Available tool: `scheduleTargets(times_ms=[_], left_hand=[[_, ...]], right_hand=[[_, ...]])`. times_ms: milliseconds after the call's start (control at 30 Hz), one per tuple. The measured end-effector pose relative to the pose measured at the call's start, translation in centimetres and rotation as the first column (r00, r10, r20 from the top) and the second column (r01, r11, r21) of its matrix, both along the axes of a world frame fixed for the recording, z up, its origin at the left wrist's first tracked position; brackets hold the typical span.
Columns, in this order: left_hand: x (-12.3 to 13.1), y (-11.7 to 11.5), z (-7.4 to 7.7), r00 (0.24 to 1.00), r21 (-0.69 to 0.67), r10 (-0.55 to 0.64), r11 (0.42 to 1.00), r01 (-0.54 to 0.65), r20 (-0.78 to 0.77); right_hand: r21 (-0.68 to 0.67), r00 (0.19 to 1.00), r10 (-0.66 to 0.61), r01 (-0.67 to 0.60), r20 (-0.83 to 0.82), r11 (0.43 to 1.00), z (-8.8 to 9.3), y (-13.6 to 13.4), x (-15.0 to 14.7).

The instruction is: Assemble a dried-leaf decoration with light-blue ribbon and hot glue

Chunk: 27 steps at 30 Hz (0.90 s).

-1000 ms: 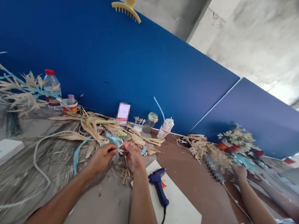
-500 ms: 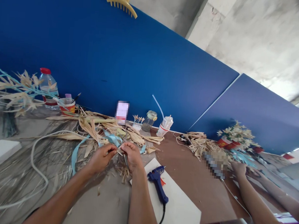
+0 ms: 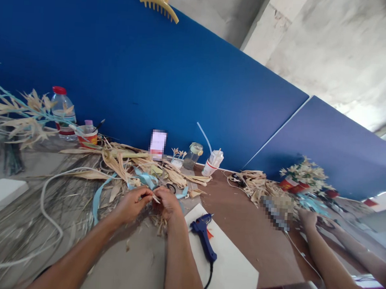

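Observation:
Above the near part of the table, my left hand (image 3: 137, 203) is closed in a pinch, with a thin pale strip of dried husk (image 3: 156, 198) at its fingertips. Close beside it, my right hand (image 3: 167, 204) is curled shut, its fingertips meeting the same strip. From its upper side sticks a black loop (image 3: 171, 188) that looks like a scissors handle; the blades are hidden. Just beyond both hands lie a light blue ribbon (image 3: 147, 178) and a heap of dried husks (image 3: 122, 166). Husk scraps (image 3: 158, 223) lie beneath the right hand.
A blue glue gun (image 3: 204, 239) rests on a white board (image 3: 234, 262) right of my right forearm. A white cable (image 3: 47, 209) crosses thin wires at left. A phone (image 3: 158, 144), a jar (image 3: 193, 155) and a cup (image 3: 210, 167) line the blue partition. A co-worker's hands (image 3: 308, 219) work at right.
My right hand has turned and dropped slightly, and the black loop now shows above it. My left hand has shifted slightly right, still pinching. The pale strip shows more clearly between the hands.

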<state>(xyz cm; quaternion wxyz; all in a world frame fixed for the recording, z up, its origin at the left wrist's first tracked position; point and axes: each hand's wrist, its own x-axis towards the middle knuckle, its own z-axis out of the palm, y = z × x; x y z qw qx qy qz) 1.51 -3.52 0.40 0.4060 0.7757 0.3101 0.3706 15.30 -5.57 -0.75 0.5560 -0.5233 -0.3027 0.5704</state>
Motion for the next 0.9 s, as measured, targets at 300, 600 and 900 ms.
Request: scheduleTargets(times_ms=[300,600,900], left_hand=[[-0.2,1.0,-0.7,0.981,-0.089,0.19,0.979,-0.186,0.038],[-0.3,1.7,-1.1,0.944,-0.237,0.302,0.934,-0.266,0.134],[-0.4,2.4,-1.5,0.932,-0.37,0.314,0.9,-0.231,0.181]], right_hand=[[-0.074,0.913,-0.081,0.056,-0.399,0.996,0.9,-0.3,0.2],[-0.082,0.853,-0.147,0.123,-0.501,0.989,0.5,-0.1,0.5],[-0.069,0.849,-0.131,0.111,-0.512,0.991,0.7,-0.1,0.6]])
